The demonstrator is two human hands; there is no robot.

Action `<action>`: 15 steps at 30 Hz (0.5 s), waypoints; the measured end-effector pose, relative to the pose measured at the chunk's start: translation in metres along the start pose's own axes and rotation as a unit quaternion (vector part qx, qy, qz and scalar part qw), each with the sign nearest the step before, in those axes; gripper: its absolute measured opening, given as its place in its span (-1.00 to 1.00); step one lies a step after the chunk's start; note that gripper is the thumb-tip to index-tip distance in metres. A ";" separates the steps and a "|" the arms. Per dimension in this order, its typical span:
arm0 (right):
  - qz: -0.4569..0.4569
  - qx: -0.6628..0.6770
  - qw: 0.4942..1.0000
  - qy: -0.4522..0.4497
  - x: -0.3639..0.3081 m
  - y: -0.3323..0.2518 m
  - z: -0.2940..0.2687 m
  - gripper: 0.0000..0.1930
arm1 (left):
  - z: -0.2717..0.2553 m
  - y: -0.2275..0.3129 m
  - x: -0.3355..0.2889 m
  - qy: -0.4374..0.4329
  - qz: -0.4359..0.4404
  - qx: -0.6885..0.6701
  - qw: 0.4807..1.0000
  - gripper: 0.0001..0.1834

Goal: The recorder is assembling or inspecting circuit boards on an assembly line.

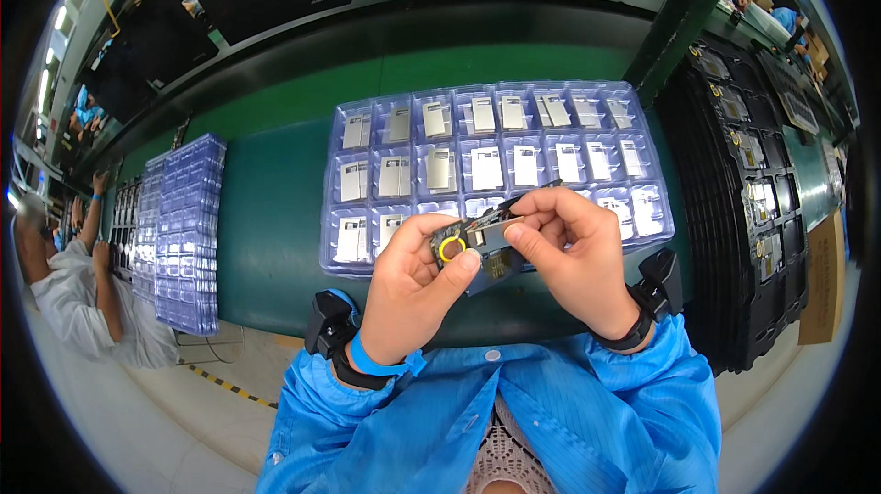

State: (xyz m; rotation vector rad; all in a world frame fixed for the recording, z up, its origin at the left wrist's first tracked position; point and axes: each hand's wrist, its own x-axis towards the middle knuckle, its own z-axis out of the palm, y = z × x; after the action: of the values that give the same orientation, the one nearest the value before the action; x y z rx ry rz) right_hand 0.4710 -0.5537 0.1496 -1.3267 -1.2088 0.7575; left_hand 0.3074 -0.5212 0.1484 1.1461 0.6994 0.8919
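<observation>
One green workbench [275, 246] extended across the scene, with a clear compartmented tray [349, 267] lying on it at the centre, a stack of black trays [711, 246] standing at the right and a stack of clear trays [188, 237] at the left. At the near edge of the clear compartmented tray, as seen from above, the left hand [413, 264] and the right hand [574, 260] both gripped a dark electronic assembly [491, 239] between thumb and fingers. Flat silver parts [485, 167] lay in the compartments, and a yellow ring [441, 245] marked the assembly's left end.
</observation>
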 end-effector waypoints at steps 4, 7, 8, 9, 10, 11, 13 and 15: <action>-0.010 -0.036 0.999 0.015 -0.004 -0.008 0.003 -0.89 | 0.003 -0.006 0.001 0.033 0.032 0.016 0.999 -0.80; -0.042 -0.066 0.996 0.033 -0.006 -0.010 0.003 -0.88 | 0.006 -0.007 0.000 0.054 0.049 0.035 0.997 -0.84; -0.072 -0.105 0.991 0.034 -0.006 -0.012 0.002 -0.87 | 0.007 -0.008 -0.001 0.058 0.058 0.034 0.996 -0.84; -0.101 -0.143 0.984 0.036 -0.007 -0.013 0.002 -0.86 | 0.007 -0.009 -0.001 0.062 0.066 0.033 0.995 -0.84; -0.102 -0.142 0.984 0.036 -0.007 -0.012 0.002 -0.86 | 0.008 -0.008 -0.002 0.062 0.067 0.034 0.995 -0.84; -0.121 -0.150 0.980 0.056 -0.008 -0.011 0.002 -0.86 | 0.008 -0.008 -0.003 0.059 0.066 0.029 0.996 -0.84; -0.140 -0.157 0.975 0.076 -0.009 -0.011 0.003 -0.85 | 0.009 -0.008 -0.003 0.056 0.066 0.024 0.996 -0.84; -0.121 -0.138 0.980 0.078 -0.009 -0.010 0.004 -0.85 | 0.009 -0.009 -0.002 0.058 0.070 0.021 0.996 -0.84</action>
State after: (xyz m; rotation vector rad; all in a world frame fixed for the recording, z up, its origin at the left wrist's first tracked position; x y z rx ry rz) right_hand 0.4627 -0.5627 0.1570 -1.4015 -1.3523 0.3141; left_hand 0.3156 -0.5286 0.1422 1.1987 0.7419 1.0742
